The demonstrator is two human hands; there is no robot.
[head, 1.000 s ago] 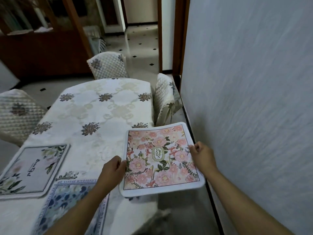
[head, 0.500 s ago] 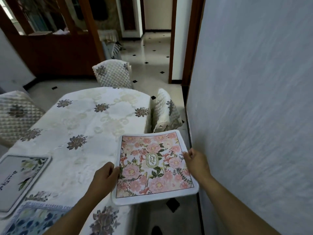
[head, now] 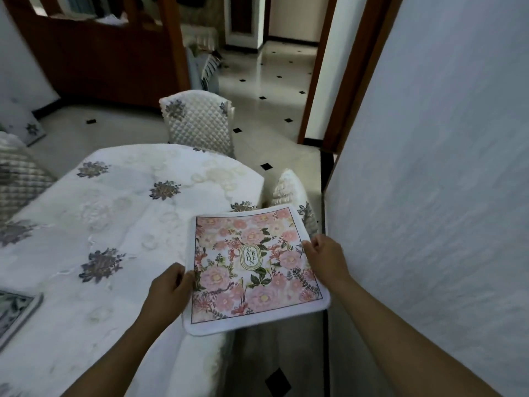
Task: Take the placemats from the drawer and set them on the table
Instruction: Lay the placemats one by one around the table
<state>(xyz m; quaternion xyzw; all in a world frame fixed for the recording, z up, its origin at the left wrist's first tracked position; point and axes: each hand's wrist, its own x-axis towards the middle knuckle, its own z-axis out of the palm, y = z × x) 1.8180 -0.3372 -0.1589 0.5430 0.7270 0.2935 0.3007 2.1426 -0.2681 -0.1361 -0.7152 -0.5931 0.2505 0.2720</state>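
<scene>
I hold a square placemat (head: 252, 267) with pink flowers, a white border and a "GARDEN" label in its middle. My left hand (head: 169, 287) grips its left edge and my right hand (head: 326, 259) grips its right edge. The placemat hangs level above the right edge of the table (head: 114, 224), partly past it over the floor. The table wears a white cloth with grey flower motifs. The corner of another placemat (head: 14, 310) lies on the cloth at the far left, mostly cut off by the frame.
A grey-white wall (head: 429, 196) runs close along my right. One quilted chair (head: 200, 121) stands at the table's far end, another chair (head: 292, 193) at its right side just beyond the placemat, a third chair (head: 20, 176) at the left. Tiled floor leads to a doorway.
I have moved forward along the table's right side with the pink placemat in both hands. The two placemats on the table have slid out of view at the lower left, one corner remaining.
</scene>
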